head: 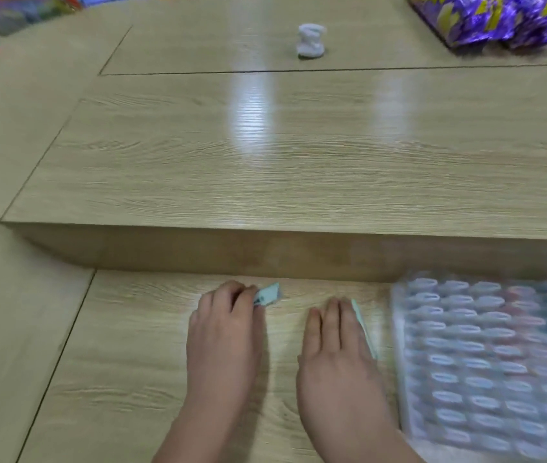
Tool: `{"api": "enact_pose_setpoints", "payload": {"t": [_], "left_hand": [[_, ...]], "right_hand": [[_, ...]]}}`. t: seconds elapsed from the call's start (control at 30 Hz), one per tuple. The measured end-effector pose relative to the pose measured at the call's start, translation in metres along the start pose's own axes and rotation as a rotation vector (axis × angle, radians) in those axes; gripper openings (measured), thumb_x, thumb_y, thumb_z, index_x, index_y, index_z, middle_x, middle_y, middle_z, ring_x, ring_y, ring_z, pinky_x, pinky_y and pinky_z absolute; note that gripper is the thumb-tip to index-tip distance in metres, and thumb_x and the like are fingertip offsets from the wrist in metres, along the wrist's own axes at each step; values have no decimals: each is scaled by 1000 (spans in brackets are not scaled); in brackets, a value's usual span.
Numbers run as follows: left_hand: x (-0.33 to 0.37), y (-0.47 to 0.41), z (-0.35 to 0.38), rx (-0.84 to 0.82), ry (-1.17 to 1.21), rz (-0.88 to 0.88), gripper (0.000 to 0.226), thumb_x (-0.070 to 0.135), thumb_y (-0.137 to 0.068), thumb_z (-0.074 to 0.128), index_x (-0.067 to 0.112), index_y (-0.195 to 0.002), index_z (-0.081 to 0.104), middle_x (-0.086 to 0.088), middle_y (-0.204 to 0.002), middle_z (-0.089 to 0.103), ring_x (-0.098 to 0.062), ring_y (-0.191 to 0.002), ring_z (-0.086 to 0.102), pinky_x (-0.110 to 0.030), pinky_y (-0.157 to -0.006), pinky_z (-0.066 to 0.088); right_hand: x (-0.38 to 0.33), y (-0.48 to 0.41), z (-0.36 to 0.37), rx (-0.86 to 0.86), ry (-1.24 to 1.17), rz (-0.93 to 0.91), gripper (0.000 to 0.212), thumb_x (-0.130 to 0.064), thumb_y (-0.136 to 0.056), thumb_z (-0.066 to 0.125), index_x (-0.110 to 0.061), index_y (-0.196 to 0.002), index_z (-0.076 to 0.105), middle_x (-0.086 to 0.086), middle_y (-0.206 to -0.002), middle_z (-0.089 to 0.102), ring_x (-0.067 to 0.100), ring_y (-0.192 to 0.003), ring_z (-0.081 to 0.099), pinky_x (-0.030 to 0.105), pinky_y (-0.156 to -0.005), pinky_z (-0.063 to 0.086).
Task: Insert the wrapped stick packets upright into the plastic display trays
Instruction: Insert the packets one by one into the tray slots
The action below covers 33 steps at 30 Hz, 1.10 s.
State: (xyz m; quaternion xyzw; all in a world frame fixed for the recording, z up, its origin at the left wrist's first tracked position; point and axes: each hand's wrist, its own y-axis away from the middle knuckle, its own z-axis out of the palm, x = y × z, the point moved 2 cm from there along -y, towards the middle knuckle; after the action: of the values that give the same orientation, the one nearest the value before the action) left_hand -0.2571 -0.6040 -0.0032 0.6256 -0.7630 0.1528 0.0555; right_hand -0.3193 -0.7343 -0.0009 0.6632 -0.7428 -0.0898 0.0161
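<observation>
Packet [267, 294] juts out beyond the grip of the left hand [228, 325].

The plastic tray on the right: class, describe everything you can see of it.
The tray looks like thin, clear plastic and is blurred by motion. It lies flat on the lower level of the wooden table, at the near right, cut off by the picture's right and bottom edges. Its top is a grid of oval pockets in straight rows, tinted pale blue and pinkish; what fills them is too blurred to tell. The right hand lies just left of it; whether they touch is unclear.
</observation>
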Motion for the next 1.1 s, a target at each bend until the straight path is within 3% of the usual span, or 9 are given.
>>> {"api": "enact_pose_setpoints", "payload": {"t": [0.07, 0.17, 0.33, 0.5, 0.67, 0.73, 0.83, 0.97, 1.1], "left_hand": [[-15, 6, -7, -6, -11, -13, 25, 27, -89, 60, 18, -109, 71, -1, -104, 65, -27, -89, 59, -40, -75, 49], [-33, 13, -17, -51, -36, -4, 25, 23, -90, 63, 18, -114, 68, -1, -104, 64, -29, -91, 60, -43, -75, 49], [-30, 7, -19, -103, -34, 38, 37, 30, -89, 60, 23, -125, 63, -2, -107, 58, -25, -96, 54, -42, -80, 47], [-16, -2, -23, -178, 85, 50, 21, 20, -84, 65, 26, -105, 66, 6, -98, 61, -21, -89, 56, -40, -77, 49], [9, -5, -41, -132, 371, -90, 25, 14, -85, 69, 32, -100, 63, 19, -92, 64, -6, -85, 61, -32, -74, 51], [31, -5, -53, -73, 524, -131, 28, 11, -85, 70, 37, -96, 67, 20, -90, 68, -2, -86, 63, -19, -75, 49], [83, -9, -71, -57, 678, -130, 26, 15, -82, 73, 40, -85, 68, 23, -87, 68, -3, -82, 63, -4, -68, 41], [160, -13, -82, -29, 823, -45, 25, 25, -78, 81, 43, -89, 68, 16, -87, 70, -13, -77, 62, -17, -67, 46], [233, -19, -76, -41, 965, 57, 20, 24, -77, 76, 39, -89, 69, 12, -88, 71, -13, -82, 68, -14, -70, 50]], "right_hand": [[-11, 2, 3, 114, -64, -168, 56, -10, -79, 33, 6, -124, 62, 30, -133, 55, 44, -125, 53, 53, -96, 50], [-13, 2, -3, 190, -171, -358, 52, -8, -70, 59, -11, -121, 65, 15, -136, 57, 31, -125, 56, 40, -92, 55], [0, 1, -9, 160, -260, -155, 47, -24, -66, 83, -16, -109, 66, 3, -106, 61, 26, -89, 61, 39, -69, 57], [10, -4, -12, 91, -271, -67, 30, -30, -68, 83, -23, -92, 66, -4, -83, 58, 19, -70, 56, 33, -57, 52], [33, 6, -55, 50, -541, -102, 26, -36, -87, 68, -37, -109, 55, -17, -105, 46, 8, -86, 59, 26, -74, 51], [59, 15, -76, 64, -750, -86, 24, -31, -88, 66, -41, -108, 57, -21, -108, 45, 4, -95, 57, 22, -79, 49], [113, 30, -104, 176, -946, -85, 20, -18, -87, 68, -37, -93, 70, -20, -105, 49, 7, -100, 58, 16, -78, 48], [201, 50, -135, 265, -887, -37, 31, -12, -87, 52, -36, -94, 70, -18, -105, 53, 5, -102, 58, 5, -77, 39], [288, 61, -151, 454, -803, 72, 33, -13, -85, 63, -41, -102, 64, -18, -103, 59, 5, -91, 62, 5, -77, 42]]}}
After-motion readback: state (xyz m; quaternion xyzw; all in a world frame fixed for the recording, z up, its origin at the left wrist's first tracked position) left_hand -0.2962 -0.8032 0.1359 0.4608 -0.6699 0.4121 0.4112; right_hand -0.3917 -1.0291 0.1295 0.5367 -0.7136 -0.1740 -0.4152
